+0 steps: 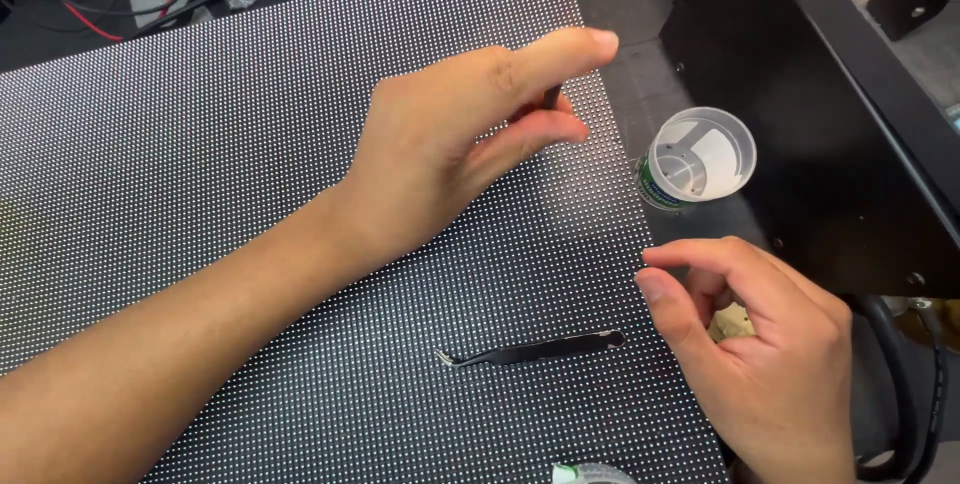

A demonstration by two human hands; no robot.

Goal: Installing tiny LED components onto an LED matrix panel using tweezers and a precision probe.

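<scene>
Hovering over the dotted panel (250, 174), the left hand (440, 144) is pinching a thin dark tool (552, 97) between thumb and fingers; only a sliver of it is showing. The right hand (770, 364) is resting at the panel's right edge, its grip loosely curled and grasping nothing visible. Black tweezers (535, 349) are lying on the panel between the two hands. A clear cup (700, 156) is standing on the worktop just beside the panel, against a black case (830, 124).
</scene>
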